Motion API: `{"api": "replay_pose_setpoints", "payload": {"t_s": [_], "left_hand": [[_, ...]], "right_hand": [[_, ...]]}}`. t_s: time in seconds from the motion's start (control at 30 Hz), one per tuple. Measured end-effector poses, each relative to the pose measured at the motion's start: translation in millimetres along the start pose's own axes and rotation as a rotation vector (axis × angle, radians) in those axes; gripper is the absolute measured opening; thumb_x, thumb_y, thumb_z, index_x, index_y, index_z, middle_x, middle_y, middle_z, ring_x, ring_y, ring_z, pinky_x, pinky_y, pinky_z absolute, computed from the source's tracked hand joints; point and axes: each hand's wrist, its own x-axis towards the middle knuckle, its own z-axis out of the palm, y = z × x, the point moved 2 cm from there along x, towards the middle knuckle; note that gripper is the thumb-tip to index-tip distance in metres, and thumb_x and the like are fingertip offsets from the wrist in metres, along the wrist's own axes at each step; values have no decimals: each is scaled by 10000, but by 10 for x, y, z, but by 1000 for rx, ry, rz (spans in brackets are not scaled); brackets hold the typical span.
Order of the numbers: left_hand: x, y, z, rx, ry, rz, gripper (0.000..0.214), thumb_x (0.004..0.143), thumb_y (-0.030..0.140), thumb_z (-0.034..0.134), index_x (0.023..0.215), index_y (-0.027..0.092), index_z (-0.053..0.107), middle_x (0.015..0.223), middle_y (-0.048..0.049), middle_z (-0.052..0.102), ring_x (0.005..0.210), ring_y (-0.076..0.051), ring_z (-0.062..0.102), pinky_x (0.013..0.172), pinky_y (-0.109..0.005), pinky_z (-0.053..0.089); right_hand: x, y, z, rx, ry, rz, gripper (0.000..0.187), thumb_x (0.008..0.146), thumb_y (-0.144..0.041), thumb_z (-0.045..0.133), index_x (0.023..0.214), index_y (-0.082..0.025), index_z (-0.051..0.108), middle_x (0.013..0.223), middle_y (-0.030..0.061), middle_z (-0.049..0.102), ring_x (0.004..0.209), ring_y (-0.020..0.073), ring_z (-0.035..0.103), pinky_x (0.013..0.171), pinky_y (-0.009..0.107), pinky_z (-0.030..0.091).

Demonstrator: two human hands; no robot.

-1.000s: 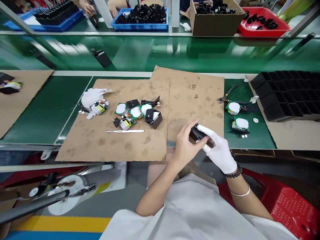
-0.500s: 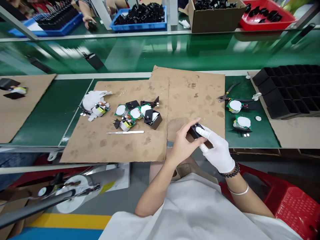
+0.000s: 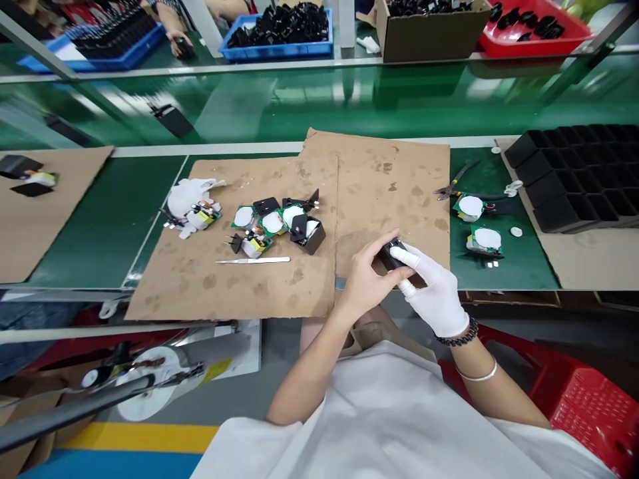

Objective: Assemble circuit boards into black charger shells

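My bare left hand (image 3: 365, 278) grips a small black plastic housing (image 3: 387, 258) over the front edge of the cardboard. My right hand (image 3: 437, 298), in a white glove, has its thumb and fingertips pressed on the same housing from the right. Its inside is mostly hidden by my fingers. Left of my hands lie several green circuit boards with white round pads (image 3: 273, 223), a black open case (image 3: 310, 238) and white tweezers (image 3: 253, 260). To the right are cutting pliers (image 3: 456, 181) and two more board assemblies (image 3: 485, 239) on the green surface.
A stack of black compartment trays (image 3: 574, 179) stands at the right. A crumpled white glove (image 3: 192, 197) lies on the left cardboard (image 3: 200, 293). Behind, a green conveyor (image 3: 259, 106) carries black adapters (image 3: 172, 121). A blue tray (image 3: 279, 52), carton (image 3: 432, 36) and red tray (image 3: 544, 45) line the far side.
The black adapters on the conveyor have shifted left. My hands keep their hold on the housing with hardly any movement; the view has tilted slightly.
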Motion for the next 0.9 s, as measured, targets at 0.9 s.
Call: {"api": "replay_pose_setpoints", "payload": {"t_s": [0.9], "left_hand": [[-251,3,-189,827,-232,296,296,960,273,610,1233,161,643,1442,-172,589,1431,-315,500,1195,-512,428]], "right_hand": [[289,23,-176,1397,-198,791,241,985,-427,536,1082,-277,697,1190,-24,758,1280,120,632,1130,364,498]]}}
